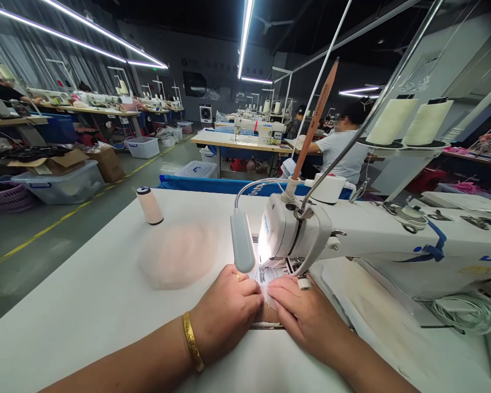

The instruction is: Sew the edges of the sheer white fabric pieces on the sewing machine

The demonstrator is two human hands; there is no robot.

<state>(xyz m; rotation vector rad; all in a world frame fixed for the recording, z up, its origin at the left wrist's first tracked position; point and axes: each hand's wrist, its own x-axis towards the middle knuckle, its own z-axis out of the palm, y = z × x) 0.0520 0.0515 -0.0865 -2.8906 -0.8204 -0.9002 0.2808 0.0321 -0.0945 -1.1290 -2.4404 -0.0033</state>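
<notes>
Under the lit head of a white sewing machine [284,226] lies a small piece of pale fabric [265,278]. My left hand [229,305], with a gold bracelet at the wrist and a ring, has its fingers curled together on the fabric's left edge. From the right, my right hand [306,311] rests on the fabric with fingers stretched forward and lying flat, just before the presser foot. A grey lamp [243,243] hangs above my left hand. The fingertips partly hide the fabric.
On the white table [106,273] stand a pink thread spool [150,206] and, nearer the machine, a blurred pile of sheer pinkish material [180,254]. Thread cones [393,120] rise at the right. A person in a white shirt [341,155] sits beyond the machine.
</notes>
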